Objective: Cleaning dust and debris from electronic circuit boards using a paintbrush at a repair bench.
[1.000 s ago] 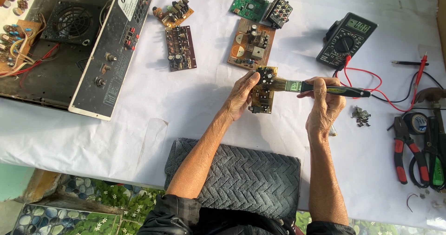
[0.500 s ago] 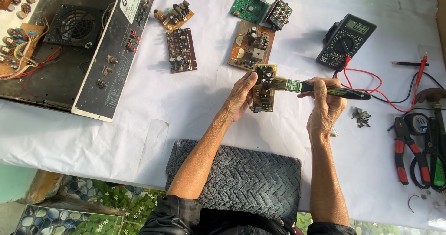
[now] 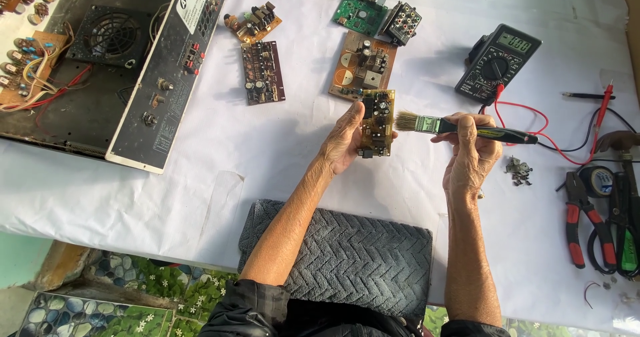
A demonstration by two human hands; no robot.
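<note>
Circuit board point(image 3: 377, 122) in left hand's point(image 3: 347, 140) grip, right hand point(image 3: 471, 152) gripping brush point(image 3: 460, 128), bristles now drawn off board.

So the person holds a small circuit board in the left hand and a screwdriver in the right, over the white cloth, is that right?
Not quite. The right hand holds a paintbrush, not a screwdriver; its bristles point toward the board. The rest stands: the left hand holds the small circuit board over the white cloth, as the head view shows.
</note>
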